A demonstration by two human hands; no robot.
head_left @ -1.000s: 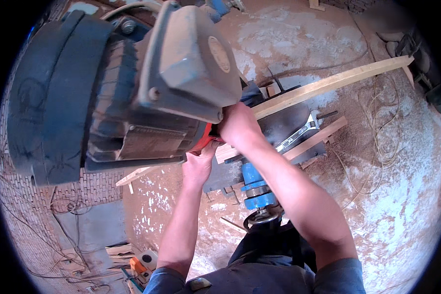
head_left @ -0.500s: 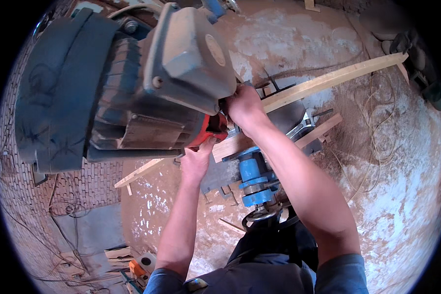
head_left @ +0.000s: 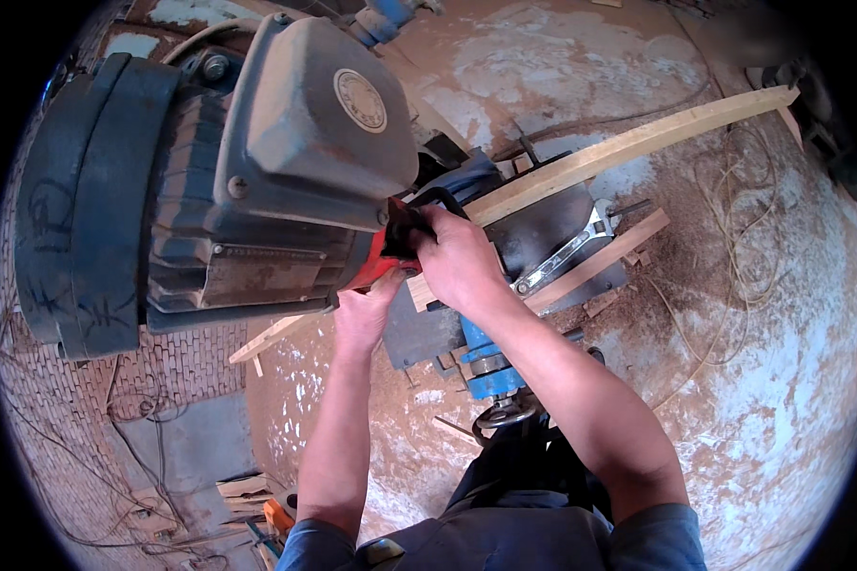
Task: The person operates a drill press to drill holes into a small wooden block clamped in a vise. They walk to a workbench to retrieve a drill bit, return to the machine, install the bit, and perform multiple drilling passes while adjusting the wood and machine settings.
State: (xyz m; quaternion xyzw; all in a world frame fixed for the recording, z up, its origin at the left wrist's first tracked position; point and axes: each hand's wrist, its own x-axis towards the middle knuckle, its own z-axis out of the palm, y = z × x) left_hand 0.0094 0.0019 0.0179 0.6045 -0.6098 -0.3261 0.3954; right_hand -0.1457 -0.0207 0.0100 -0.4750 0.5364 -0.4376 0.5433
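A large grey-blue electric motor (head_left: 186,195) with a dusty terminal box (head_left: 305,124) fills the upper left. At its right end sits a red housing piece (head_left: 375,255) with a dark opening. My left hand (head_left: 362,316) grips the lower edge of this piece, thumb up against it. Curled at the opening's right side is my right hand (head_left: 455,259); its fingertips are hidden, and so is whatever they pinch. A black curved handle-like part (head_left: 440,195) rises just behind those fingers. Right of my right forearm, an adjustable wrench (head_left: 567,255) lies on the dark metal table (head_left: 543,233).
A long pale timber strip (head_left: 628,143) crosses behind the table, and a shorter wooden piece (head_left: 605,257) lies across it. Below stands a blue machine column (head_left: 490,366) with a handwheel (head_left: 507,411). Loose cable (head_left: 728,238) and sawdust (head_left: 671,276) cover the floor at right.
The motor and red piece have shifted left and slightly down in view. My right hand has moved lower and left, closer to my left hand; more of the red opening shows.
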